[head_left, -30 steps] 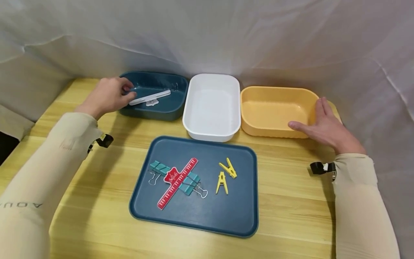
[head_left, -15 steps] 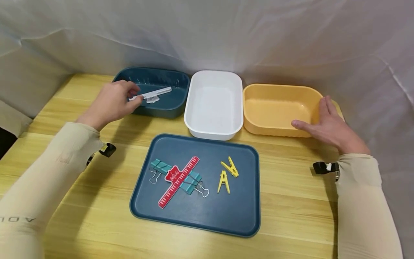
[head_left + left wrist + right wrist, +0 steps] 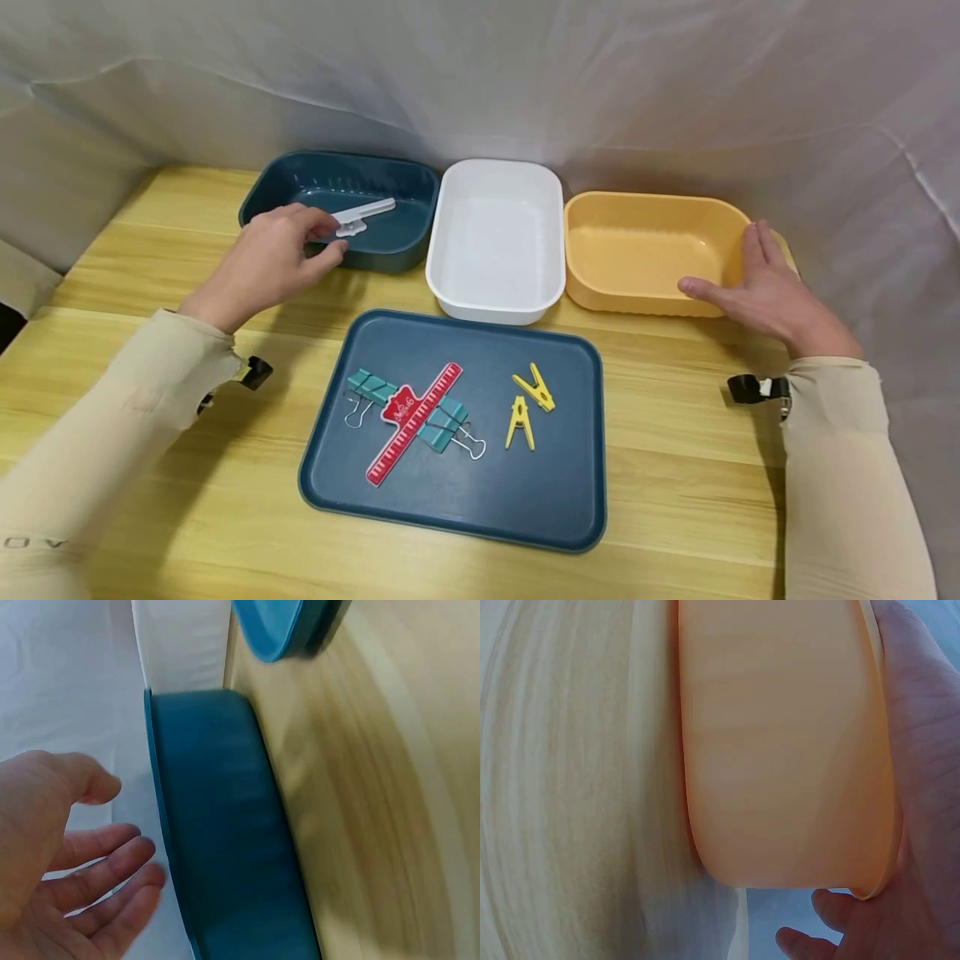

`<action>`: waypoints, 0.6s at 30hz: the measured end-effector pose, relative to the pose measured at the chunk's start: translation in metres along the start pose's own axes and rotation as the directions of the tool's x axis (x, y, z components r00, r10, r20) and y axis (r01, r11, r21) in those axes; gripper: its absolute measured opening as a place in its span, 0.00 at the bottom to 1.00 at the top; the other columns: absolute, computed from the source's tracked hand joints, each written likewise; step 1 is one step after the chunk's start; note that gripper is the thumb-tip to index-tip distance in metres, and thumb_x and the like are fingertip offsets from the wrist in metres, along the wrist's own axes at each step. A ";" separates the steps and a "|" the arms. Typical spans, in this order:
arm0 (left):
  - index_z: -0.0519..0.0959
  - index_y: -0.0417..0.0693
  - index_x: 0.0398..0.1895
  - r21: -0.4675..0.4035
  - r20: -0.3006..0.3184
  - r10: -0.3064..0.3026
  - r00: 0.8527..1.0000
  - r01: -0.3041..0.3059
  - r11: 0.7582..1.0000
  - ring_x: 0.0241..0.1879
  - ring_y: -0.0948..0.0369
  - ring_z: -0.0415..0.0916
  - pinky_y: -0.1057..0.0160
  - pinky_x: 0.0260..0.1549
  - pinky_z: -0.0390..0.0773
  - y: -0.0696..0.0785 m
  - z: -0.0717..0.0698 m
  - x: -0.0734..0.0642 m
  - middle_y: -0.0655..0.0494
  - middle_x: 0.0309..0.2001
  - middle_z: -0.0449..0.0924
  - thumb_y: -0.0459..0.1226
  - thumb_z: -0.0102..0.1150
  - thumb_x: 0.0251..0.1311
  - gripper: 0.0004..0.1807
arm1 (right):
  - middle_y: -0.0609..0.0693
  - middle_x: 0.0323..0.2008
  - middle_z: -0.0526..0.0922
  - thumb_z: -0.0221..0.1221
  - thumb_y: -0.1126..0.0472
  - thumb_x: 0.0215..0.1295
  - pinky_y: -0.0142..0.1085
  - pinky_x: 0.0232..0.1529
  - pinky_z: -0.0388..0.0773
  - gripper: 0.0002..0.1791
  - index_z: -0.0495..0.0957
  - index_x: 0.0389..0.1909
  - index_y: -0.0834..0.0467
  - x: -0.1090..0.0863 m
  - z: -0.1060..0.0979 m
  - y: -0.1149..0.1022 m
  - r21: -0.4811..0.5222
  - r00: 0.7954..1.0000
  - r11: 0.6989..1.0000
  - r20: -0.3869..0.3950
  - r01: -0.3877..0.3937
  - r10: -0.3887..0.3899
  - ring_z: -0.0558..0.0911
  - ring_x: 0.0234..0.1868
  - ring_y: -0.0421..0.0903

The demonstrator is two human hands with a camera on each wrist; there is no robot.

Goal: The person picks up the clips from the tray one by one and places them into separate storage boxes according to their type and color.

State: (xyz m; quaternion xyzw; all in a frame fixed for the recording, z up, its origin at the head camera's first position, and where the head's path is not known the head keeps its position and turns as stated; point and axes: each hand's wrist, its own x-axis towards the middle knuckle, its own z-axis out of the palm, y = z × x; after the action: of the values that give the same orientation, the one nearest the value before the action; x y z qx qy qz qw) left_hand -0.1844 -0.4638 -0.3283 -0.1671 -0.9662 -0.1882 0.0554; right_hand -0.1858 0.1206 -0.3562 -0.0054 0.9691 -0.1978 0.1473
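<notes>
My left hand (image 3: 273, 254) hovers over the front rim of the dark blue bin (image 3: 401, 255), its fingers loosely bent around nothing. In the left wrist view, a gap shows between the thumb and fingertips of that hand (image 3: 71, 859). Inside the bin lies a white long-jawed bag clip (image 3: 367, 211), its left end hidden behind the hand. My right hand (image 3: 772, 292) rests on the right end of the yellow-orange bin (image 3: 630, 304), thumb stretched along the front rim and fingers extended at the end. In the right wrist view, it lies against the bin's rim (image 3: 894, 802).
Between the coloured bins stands a white bin (image 3: 495, 310). Nearer, a dark blue tray (image 3: 480, 508) carries a red bag clip (image 3: 405, 425) lying across teal binder clips (image 3: 442, 423), plus two yellow clothespins (image 3: 519, 423). Grey fabric (image 3: 480, 75) hangs behind the wooden table (image 3: 675, 500).
My left hand has shifted right and slightly toward me, uncovering the blue bin's left end. The white bag clip stays in that bin. My right hand keeps its place.
</notes>
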 end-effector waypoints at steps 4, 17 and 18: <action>0.82 0.36 0.53 -0.003 -0.017 0.001 1.000 -0.001 1.000 0.48 0.45 0.81 0.44 0.49 0.80 0.007 0.001 -0.007 0.39 0.49 0.85 0.43 0.58 0.71 0.19 | 0.51 0.78 0.08 0.52 0.25 0.68 0.75 0.74 0.37 0.67 0.13 0.77 0.56 -0.002 -0.001 0.002 0.006 1.000 1.000 -0.002 0.001 -0.001 0.18 0.80 0.67; 0.85 0.40 0.49 -0.018 -0.015 0.082 0.997 -0.082 0.996 0.44 0.49 0.83 0.46 0.46 0.85 0.035 0.011 -0.024 0.42 0.45 0.87 0.43 0.63 0.69 0.16 | 0.52 0.78 0.08 0.52 0.26 0.69 0.75 0.74 0.38 0.67 0.13 0.77 0.57 -0.011 -0.003 0.008 0.000 1.000 1.000 -0.013 -0.009 0.009 0.19 0.80 0.67; 0.85 0.41 0.49 -0.018 -0.018 0.085 0.996 -0.085 0.996 0.43 0.50 0.82 0.48 0.45 0.85 0.037 0.012 -0.026 0.44 0.44 0.87 0.43 0.63 0.69 0.15 | 0.52 0.78 0.08 0.52 0.26 0.69 0.75 0.74 0.38 0.67 0.13 0.77 0.57 -0.011 -0.004 0.009 -0.001 1.000 1.000 -0.015 -0.010 0.010 0.19 0.80 0.67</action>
State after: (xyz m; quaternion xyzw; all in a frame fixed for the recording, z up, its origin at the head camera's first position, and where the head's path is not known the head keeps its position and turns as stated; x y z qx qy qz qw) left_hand -0.1478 -0.4347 -0.3307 -0.2069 -0.9560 -0.1959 0.0700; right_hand -0.1758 0.1306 -0.3531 0.0011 0.9703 -0.1965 0.1412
